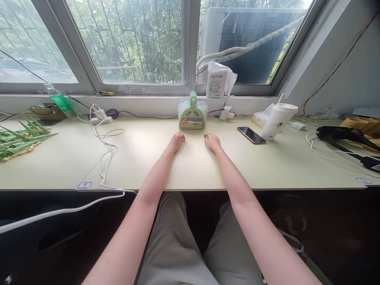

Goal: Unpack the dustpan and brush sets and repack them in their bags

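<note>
Green plastic, ribbed and fan-shaped, forms the small dustpan set (192, 112) in clear wrap, upright against the bench's back edge under the window. Left hand (176, 141) and right hand (211, 141) rest loosely curled on the smooth pale bench (148, 158) just before it, holding nothing. A phone (251, 135) and paper cup (278, 121) sit rightward.

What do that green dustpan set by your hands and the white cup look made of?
Dustpan set: apparently moulded plastic, pale green, wrapped in clear glossy film that catches light. White cup: probably matte paper with a plastic lid and straw. Both hands rest on the desk, holding nothing.
</note>
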The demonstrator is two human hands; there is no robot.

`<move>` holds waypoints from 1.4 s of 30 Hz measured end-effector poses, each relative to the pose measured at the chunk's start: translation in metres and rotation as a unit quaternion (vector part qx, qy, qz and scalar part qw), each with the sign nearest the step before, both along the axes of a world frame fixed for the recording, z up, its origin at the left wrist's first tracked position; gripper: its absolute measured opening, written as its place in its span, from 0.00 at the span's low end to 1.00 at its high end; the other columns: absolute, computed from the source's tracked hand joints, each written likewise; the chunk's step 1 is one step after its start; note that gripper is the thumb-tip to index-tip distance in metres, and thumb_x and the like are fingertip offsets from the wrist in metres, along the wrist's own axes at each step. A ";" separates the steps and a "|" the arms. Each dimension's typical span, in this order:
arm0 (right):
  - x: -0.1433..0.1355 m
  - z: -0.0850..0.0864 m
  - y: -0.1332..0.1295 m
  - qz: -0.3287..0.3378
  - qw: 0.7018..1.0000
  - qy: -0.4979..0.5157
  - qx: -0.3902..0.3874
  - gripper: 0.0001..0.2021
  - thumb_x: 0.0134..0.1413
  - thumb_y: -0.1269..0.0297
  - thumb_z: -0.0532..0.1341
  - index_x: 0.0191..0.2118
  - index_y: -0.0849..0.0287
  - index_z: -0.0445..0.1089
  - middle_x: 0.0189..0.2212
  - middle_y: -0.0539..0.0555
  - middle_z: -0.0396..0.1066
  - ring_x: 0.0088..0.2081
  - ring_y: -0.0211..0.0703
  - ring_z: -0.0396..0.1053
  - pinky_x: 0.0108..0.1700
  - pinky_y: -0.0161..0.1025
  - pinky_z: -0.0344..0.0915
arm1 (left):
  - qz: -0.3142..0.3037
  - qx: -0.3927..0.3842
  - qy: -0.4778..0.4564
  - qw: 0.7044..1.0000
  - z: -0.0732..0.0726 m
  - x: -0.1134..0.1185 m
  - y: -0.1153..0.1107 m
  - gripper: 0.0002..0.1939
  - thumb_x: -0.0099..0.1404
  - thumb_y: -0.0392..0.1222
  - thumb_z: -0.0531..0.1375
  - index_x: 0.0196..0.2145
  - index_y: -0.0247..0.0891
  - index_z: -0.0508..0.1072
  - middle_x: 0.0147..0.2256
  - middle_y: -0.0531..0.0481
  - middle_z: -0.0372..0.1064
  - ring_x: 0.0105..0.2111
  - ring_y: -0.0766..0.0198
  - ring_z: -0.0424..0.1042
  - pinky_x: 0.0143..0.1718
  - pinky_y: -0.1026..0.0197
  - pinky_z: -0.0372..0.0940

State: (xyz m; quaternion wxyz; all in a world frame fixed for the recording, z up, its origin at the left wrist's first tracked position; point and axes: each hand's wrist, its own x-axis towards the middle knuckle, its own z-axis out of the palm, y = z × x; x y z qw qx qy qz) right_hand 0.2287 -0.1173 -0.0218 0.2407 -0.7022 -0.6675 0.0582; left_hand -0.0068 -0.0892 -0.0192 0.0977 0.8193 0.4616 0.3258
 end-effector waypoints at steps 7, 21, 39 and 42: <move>-0.003 0.002 0.022 -0.017 1.000 0.016 0.009 0.25 0.63 0.68 0.50 0.65 0.62 0.58 0.62 0.63 0.63 0.63 0.53 0.59 0.63 0.49 0.52 | -0.004 -0.008 0.002 1.000 0.002 -0.002 0.003 0.15 0.61 0.25 0.50 0.33 0.36 0.75 0.40 0.44 0.71 0.41 0.60 0.71 0.47 0.58 0.65; 0.004 0.006 0.075 -0.044 0.984 0.166 0.039 0.25 0.53 0.55 0.64 0.56 0.53 0.63 0.49 0.53 0.76 0.52 0.48 0.71 0.56 0.47 0.60 | 0.096 -0.048 -0.156 0.982 0.001 -0.009 0.020 0.14 0.63 0.28 0.50 0.40 0.38 0.73 0.45 0.43 0.69 0.44 0.60 0.71 0.51 0.56 0.65; -0.009 0.004 0.002 0.109 0.986 0.114 0.046 0.13 0.59 0.69 0.55 0.47 0.55 0.71 0.44 0.54 0.76 0.45 0.46 0.72 0.46 0.38 0.66 | 0.012 -0.274 -0.366 0.889 0.026 -0.029 -0.001 0.26 0.60 0.56 0.61 0.51 0.38 0.69 0.47 0.40 0.74 0.47 0.53 0.75 0.42 0.56 0.69; -0.012 0.007 -0.012 0.069 0.990 0.096 0.073 0.22 0.60 0.73 0.52 0.59 0.56 0.64 0.54 0.58 0.70 0.52 0.48 0.69 0.51 0.41 0.65 | -0.028 -0.326 -0.360 0.874 0.025 -0.022 -0.006 0.22 0.56 0.54 0.63 0.44 0.37 0.72 0.39 0.44 0.77 0.38 0.55 0.77 0.38 0.56 0.71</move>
